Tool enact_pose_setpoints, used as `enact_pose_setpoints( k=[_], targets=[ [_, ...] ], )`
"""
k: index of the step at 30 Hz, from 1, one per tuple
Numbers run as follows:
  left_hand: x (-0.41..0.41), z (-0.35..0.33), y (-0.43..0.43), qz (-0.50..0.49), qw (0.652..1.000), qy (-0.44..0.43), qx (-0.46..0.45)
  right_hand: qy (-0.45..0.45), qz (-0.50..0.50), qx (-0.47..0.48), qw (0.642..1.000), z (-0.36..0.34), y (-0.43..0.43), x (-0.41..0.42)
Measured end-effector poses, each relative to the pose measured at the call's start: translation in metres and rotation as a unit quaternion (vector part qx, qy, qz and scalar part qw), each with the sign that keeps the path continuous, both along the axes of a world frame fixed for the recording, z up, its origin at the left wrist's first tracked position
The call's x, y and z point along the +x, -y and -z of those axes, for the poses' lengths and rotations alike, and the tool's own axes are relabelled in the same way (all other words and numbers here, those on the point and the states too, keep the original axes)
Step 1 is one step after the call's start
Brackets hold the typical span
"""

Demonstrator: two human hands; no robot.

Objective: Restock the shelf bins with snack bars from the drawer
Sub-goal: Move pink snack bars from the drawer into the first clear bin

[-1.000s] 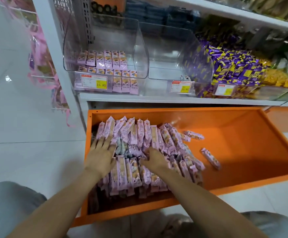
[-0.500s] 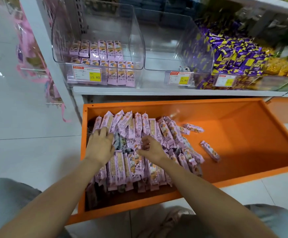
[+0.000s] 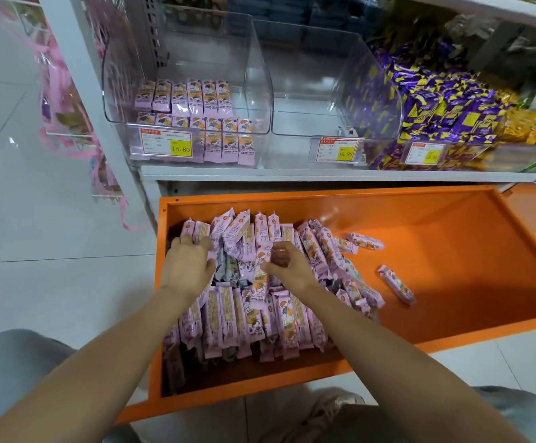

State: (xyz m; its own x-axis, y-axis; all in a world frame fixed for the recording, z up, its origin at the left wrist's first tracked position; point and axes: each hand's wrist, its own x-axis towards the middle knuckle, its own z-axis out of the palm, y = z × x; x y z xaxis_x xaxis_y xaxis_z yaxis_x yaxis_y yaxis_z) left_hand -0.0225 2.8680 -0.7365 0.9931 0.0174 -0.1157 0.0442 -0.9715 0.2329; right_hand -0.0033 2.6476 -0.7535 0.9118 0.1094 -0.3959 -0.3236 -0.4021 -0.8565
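An orange drawer [image 3: 452, 266] stands pulled out under the shelf, its left half piled with pink-wrapped snack bars [image 3: 247, 318]. My left hand [image 3: 188, 266] lies on the pile's far left, fingertips curled over the upright bars in the back row. My right hand [image 3: 287, 266] is over the middle of the pile, thumb and curled fingers around a pink bar [image 3: 261, 260]. On the shelf above, a clear bin [image 3: 253, 75] holds two low rows of the same pink bars [image 3: 196, 97]. The clear bin [image 3: 333, 91] to its right looks empty.
Two loose bars [image 3: 396, 284] [image 3: 364, 241] lie on the drawer's bare right part. Purple-and-yellow snack packs [image 3: 445, 103] fill the bin further right. Price tags [image 3: 166, 145] clip to the bin fronts. Pink ribbon goods [image 3: 65, 100] hang on the shelf's left side. White tile floor surrounds the drawer.
Both hands have moved away from me across the pile, from the near rows to the back rows. The right hand's fingers have closed around a bar; the left hand's flat fingers have curled.
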Motion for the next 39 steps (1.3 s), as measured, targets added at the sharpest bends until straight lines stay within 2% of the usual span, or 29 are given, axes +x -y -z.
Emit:
enact_pose_setpoints(
  k=[3, 5, 7, 9, 11, 12, 13, 17, 21, 28, 32, 34, 39],
  targets=[
    [-0.001, -0.005, -0.001, -0.049, 0.993, 0.058, -0.095, -0.009, 0.025, 0.047, 0.999, -0.005, 0.000, 0.002],
    [0.000, -0.011, 0.000, -0.087, 0.976, 0.106, -0.169, -0.011, 0.043, 0.069, 0.997, -0.007, -0.001, 0.004],
    [0.001, -0.017, 0.004, -0.134, 0.950, 0.115, -0.257, -0.014, 0.058, 0.098, 0.993, -0.011, -0.003, 0.006],
    [0.003, -0.023, 0.009, -0.192, 0.899, 0.066, -0.388, -0.017, 0.074, 0.132, 0.988, -0.016, -0.004, 0.008],
    [0.002, -0.028, 0.014, -0.241, 0.818, -0.019, -0.522, -0.023, 0.095, 0.163, 0.982, -0.022, -0.005, 0.009],
    [0.001, -0.029, 0.016, -0.248, 0.781, -0.056, -0.571, -0.025, 0.104, 0.176, 0.979, -0.024, -0.007, 0.009],
    [0.000, -0.029, 0.018, -0.238, 0.765, -0.088, -0.592, -0.026, 0.113, 0.185, 0.976, -0.026, -0.008, 0.010],
    [-0.005, -0.019, 0.016, -0.151, 0.786, -0.167, -0.575, -0.016, 0.131, 0.202, 0.970, -0.032, -0.014, 0.013],
    [-0.008, -0.015, 0.015, -0.107, 0.795, -0.182, -0.568, 0.006, 0.110, 0.185, 0.976, -0.037, -0.017, 0.010],
    [-0.009, -0.021, 0.020, -0.122, 0.742, -0.176, -0.636, 0.050, 0.112, 0.156, 0.980, -0.048, -0.023, 0.002],
    [-0.008, -0.028, 0.025, -0.152, 0.723, -0.165, -0.654, 0.092, 0.122, 0.163, 0.975, -0.056, -0.031, -0.007],
    [-0.006, -0.031, 0.025, -0.171, 0.719, -0.155, -0.656, 0.102, 0.094, 0.152, 0.979, -0.061, -0.034, -0.009],
    [-0.003, -0.043, 0.025, -0.193, 0.687, -0.118, -0.690, 0.092, -0.064, 0.071, 0.991, -0.074, -0.034, -0.016]
  ],
)
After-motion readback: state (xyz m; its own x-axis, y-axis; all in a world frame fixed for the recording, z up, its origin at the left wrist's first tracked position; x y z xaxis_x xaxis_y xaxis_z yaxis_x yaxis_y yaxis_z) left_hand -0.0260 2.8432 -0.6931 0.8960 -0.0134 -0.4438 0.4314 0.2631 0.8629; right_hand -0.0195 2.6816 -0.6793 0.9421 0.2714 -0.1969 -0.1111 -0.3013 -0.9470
